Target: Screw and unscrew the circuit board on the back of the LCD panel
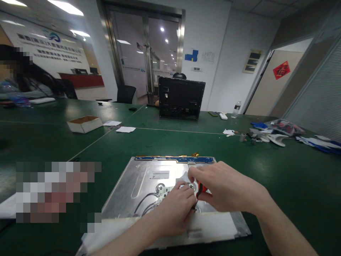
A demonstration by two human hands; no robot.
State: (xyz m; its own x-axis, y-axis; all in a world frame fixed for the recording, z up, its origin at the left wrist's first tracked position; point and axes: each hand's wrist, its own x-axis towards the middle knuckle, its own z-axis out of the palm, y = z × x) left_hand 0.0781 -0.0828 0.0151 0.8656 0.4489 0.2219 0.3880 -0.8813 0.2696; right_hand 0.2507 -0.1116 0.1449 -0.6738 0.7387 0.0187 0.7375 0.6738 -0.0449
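A metal-backed display panel (124, 193) lies flat on the table in front of me, with a blue circuit strip (170, 160) along its far edge. My right hand (226, 185) is closed around a red-and-black handled tool (201, 188), whose working end is mostly hidden near my left fingers. My left hand (177, 206) rests low over the panel, fingers bent together beside a small pale circuit board (163, 192). What those fingers grip is hidden. Dark cables (144, 202) curve out from the board's left side. A whitish strip (218, 222) covers the panel's near edge.
A black monitor-like unit (182, 97) stands across the green table (149, 142). An open box (85, 124) and papers (125, 129) lie left of it. Bags, gloves and small parts (263, 135) sit at right, near a bottle (236, 109). Another person (29, 76) is at far left.
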